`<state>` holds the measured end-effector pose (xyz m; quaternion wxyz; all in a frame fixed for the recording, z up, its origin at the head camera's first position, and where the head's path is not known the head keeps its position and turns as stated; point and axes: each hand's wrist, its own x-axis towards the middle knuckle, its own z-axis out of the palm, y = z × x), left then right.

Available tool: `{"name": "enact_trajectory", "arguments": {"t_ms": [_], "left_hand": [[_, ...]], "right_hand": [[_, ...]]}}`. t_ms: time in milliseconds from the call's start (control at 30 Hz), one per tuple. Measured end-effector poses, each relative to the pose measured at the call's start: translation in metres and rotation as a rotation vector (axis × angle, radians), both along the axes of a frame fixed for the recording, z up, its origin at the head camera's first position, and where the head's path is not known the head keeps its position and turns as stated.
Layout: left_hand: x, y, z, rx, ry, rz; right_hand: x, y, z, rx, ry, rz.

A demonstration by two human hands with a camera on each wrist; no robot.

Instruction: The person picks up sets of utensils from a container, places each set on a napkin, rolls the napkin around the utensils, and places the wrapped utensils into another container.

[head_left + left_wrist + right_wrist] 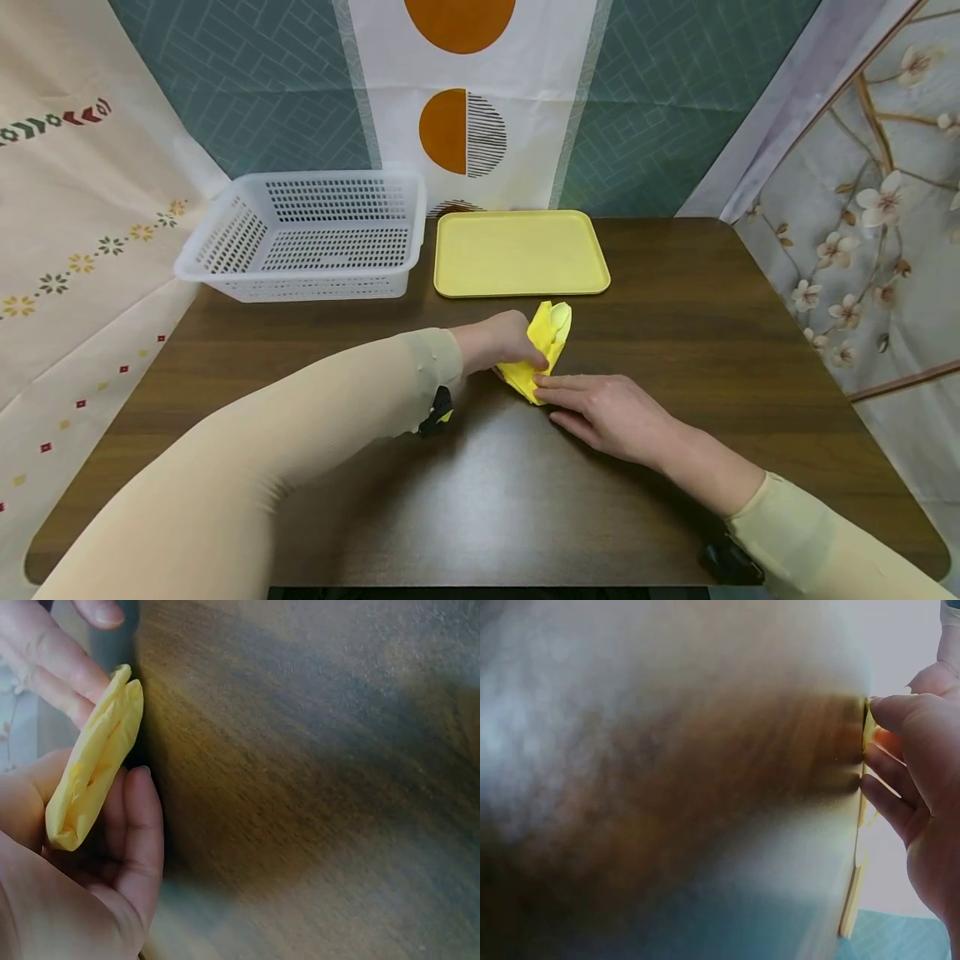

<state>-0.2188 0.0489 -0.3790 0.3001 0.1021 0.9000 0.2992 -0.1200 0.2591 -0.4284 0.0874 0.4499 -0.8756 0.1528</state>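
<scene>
A folded yellow cloth-like piece (542, 342), creased and layered, stands out from the dark table just below the yellow tray. My left hand (506, 342) holds it by its left side, thumb on one face and fingers curled round the other. The left wrist view shows the yellow piece (94, 761) edge-on as a narrow stack of folds between that thumb and fingers. With nearly straight fingers, my right hand (611, 417) touches its lower end. In the right wrist view, the right hand's fingertips (877, 787) rest low at the table surface; most of the yellow piece is hidden there.
A white perforated plastic basket (330, 279) stands at the back left of the wooden table (675, 333). Beside it lies a flat yellow tray (521, 254). Patterned cloths (862, 250) hang around the table's back and sides.
</scene>
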Motion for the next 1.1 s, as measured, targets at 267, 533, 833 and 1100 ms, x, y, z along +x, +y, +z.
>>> {"name": "enact_trajectory", "arguments": {"t_ms": [267, 533, 833, 1100], "left_hand": [[-0.0005, -0.0073, -0.0033, 0.041, 0.000, -0.027], [-0.0001, -0.0092, -0.0056, 0.074, 0.018, -0.042], [0.0011, -0.0091, -0.0077, 0.017, 0.098, -0.062], [-0.0027, -0.0041, -0.0069, -0.019, 0.066, -0.092]], "right_hand": [[0.0008, 0.0000, -0.0007, 0.001, 0.003, 0.015], [0.0012, -0.0004, 0.0009, 0.010, 0.017, 0.013], [0.0006, -0.0016, 0.0010, 0.025, 0.013, 0.008], [0.0021, -0.0022, 0.0013, 0.020, 0.008, 0.012]]}}
